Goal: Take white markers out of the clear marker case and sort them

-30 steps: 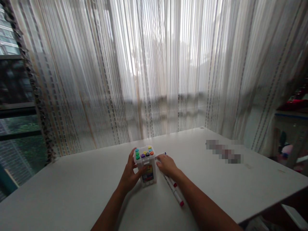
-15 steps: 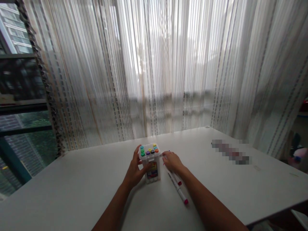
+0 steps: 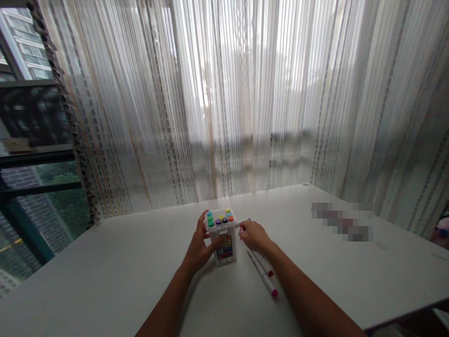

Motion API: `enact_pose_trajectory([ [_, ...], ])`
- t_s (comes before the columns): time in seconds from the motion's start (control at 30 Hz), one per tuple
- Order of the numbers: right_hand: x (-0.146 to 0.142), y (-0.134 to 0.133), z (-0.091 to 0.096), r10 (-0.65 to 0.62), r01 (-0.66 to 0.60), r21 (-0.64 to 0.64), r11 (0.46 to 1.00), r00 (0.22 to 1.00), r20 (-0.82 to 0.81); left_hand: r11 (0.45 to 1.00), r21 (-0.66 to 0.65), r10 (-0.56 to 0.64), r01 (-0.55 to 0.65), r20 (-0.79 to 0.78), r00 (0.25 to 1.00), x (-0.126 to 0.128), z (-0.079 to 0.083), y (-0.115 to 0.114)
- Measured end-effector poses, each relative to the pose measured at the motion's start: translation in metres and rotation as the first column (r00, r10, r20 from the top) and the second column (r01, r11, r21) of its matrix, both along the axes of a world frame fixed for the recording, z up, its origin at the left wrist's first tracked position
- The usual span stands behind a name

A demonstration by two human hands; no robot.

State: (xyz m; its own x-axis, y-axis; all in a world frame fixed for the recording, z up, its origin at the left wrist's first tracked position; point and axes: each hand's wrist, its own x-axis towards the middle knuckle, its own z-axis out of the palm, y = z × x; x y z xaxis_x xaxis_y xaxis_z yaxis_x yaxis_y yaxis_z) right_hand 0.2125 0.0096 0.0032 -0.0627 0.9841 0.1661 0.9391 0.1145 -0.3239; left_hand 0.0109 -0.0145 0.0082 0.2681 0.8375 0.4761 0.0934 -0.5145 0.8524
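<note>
A clear plastic box (image 3: pixel 231 252) stands upright on the white table, with a printed label on its front and several marker caps in different colours showing at its top. My left hand (image 3: pixel 200 247) is closed around the box's left side, thumb across the front. To the right of the box, my right hand (image 3: pixel 255 235) is low over the table, its fingers curled on the far end of a red-capped marker (image 3: pixel 263 263). Close beside it lies a white marker with a pink cap (image 3: pixel 268 283). Part of another slim item shows beyond my right fingers, mostly hidden.
The white table (image 3: pixel 115 276) reaches back to a striped sheer curtain (image 3: pixel 238 117). A pixelated dark object (image 3: pixel 342 221) lies on the table's right side. At the far left is a window frame (image 3: pixel 24 229).
The red-capped marker has shifted slightly toward me and to the right under my right hand. My left hand keeps its hold on the box. The view has turned slightly left.
</note>
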Motion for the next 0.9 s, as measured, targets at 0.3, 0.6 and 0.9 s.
enact_pose_trajectory([
  [0.3, 0.001, 0.0007, -0.0012, -0.037, 0.037, -0.034, 0.999, 0.999, 0.013, 1.0, 0.003, 0.001, -0.001, -0.012, 1.0, -0.0016, -0.0016, 0.0018],
  [0.6, -0.0003, -0.0012, 0.0005, -0.072, 0.075, -0.057, 0.996, 0.996, 0.046, 1.0, 0.003, -0.008, 0.008, -0.015, 1.0, -0.0013, -0.0018, 0.0016],
  [0.9, -0.0003, -0.0008, 0.0026, -0.06, 0.064, -0.073, 0.995, 0.996, 0.065, 1.0, -0.002, 0.007, -0.007, -0.018, 1.0, -0.0005, 0.0009, 0.0006],
])
